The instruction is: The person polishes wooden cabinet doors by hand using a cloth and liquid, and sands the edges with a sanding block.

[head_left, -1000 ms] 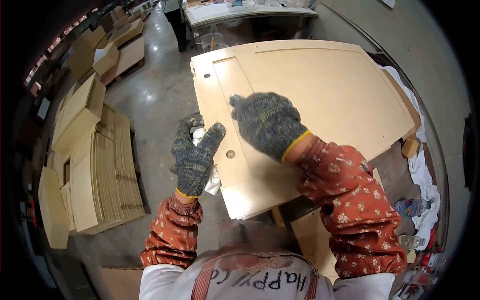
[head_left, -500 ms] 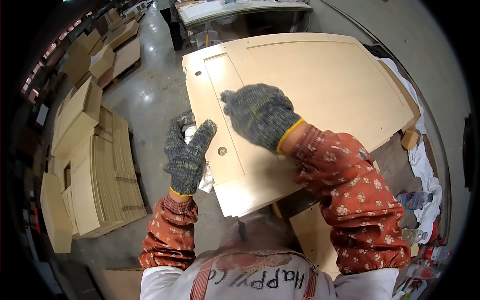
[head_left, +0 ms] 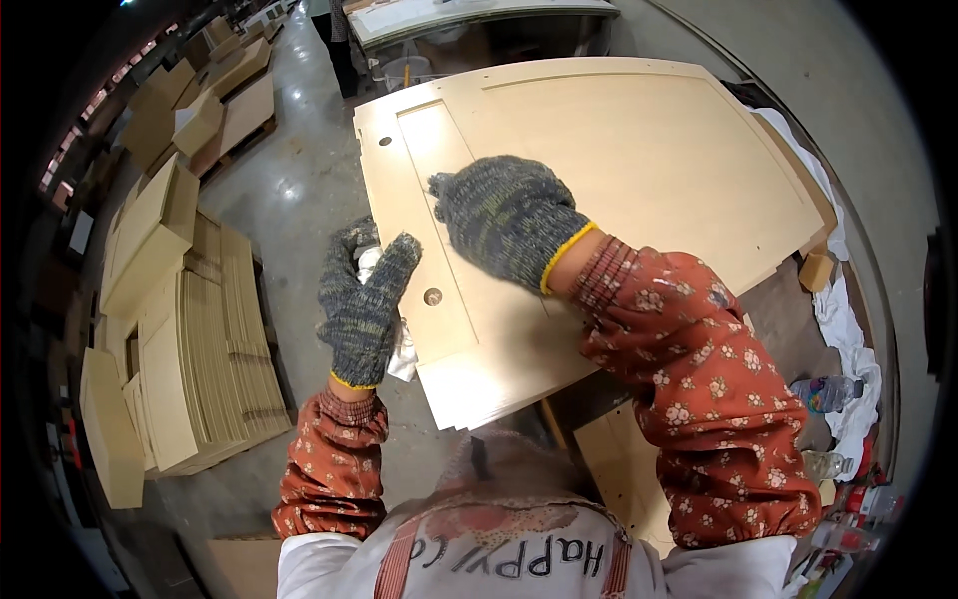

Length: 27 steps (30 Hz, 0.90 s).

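Note:
A pale cream board panel (head_left: pixel 619 150) with grooved rectangles and round holes lies before me, on top of other panels whose edges show at the near left corner. My left hand (head_left: pixel 363 309), in a dark grey knit glove, is at the panel's left edge, its fingers closed round a crumpled white cloth (head_left: pixel 402 354). The thumb rests by the panel's edge, near a round hole (head_left: pixel 432 297). My right hand (head_left: pixel 511 222), gloved the same way, is curled over the panel beside the narrow groove. What its fingers hold, if anything, is hidden.
Stacked cream boards (head_left: pixel 205 349) stand on the floor at left, with more cardboard-coloured pieces (head_left: pixel 215 115) farther back. A white-topped table (head_left: pixel 479 18) is at the far side, a person's dark-clothed leg (head_left: pixel 337 55) beside it. Bottles (head_left: pixel 828 394) and white cloth (head_left: pixel 843 329) lie at right.
The whole view has shifted slightly, the panel and both hands appearing a little farther left and up. Against the panel, my hands keep almost the same places.

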{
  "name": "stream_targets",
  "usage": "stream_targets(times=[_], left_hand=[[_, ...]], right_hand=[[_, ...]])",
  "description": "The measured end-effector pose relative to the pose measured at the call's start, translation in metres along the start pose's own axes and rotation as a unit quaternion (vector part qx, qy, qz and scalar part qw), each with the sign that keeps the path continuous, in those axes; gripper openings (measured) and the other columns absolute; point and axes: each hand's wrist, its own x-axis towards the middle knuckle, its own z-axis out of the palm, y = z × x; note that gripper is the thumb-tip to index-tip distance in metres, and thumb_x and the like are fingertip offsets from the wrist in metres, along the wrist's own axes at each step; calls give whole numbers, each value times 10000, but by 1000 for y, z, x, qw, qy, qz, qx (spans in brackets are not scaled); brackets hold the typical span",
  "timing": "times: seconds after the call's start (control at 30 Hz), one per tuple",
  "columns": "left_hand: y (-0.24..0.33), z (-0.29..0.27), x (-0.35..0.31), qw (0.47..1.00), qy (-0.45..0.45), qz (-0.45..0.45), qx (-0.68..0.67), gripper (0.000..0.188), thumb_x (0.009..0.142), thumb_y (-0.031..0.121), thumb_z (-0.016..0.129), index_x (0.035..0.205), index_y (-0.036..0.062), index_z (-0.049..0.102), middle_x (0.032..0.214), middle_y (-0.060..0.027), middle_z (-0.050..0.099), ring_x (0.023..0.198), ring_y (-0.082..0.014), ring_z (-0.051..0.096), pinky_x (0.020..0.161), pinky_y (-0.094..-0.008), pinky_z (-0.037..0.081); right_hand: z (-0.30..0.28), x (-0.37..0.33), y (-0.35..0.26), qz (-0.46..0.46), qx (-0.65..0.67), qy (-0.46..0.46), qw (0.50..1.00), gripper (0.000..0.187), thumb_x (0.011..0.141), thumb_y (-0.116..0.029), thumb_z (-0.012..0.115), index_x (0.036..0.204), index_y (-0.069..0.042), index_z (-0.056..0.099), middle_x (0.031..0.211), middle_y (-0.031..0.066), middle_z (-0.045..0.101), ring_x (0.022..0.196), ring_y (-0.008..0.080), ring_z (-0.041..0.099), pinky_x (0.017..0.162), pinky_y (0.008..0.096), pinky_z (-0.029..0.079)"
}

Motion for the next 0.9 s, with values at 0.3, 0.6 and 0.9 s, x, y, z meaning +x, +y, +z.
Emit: stream_targets(times=[0.3, 0.6, 0.9], left_hand=[[3, 0, -4, 1000, -7, -5, -2, 326, 853, 120, 772, 1107, 12, 598, 1003, -54, 644, 885, -106, 584, 804, -266, 510], [3, 0, -5, 999, -8, 32, 29, 305, 860, 105, 763, 1099, 13, 598, 1005, -54, 641, 899, -100, 577, 812, -259, 503], [-1, 1, -4, 1000, -4, 22, 19, 295, 868, 113, 757, 1092, 5, 598, 994, -49, 637, 903, -99, 572, 822, -262, 498]], right_hand=[[-4, -4, 5, -20, 9, -9, 1000, 221, 861, -191, 556, 918, -56, 721, 857, 178, 710, 797, 331, 696, 724, 453, 562], [-3, -6, 6, -41, -18, -6, 999, 279, 895, -215, 559, 1069, -35, 680, 868, 167, 705, 784, 314, 675, 717, 425, 561], [-10, -4, 6, -30, -14, -32, 999, 240, 906, -200, 540, 987, -19, 674, 848, 175, 696, 799, 313, 681, 719, 433, 559]])
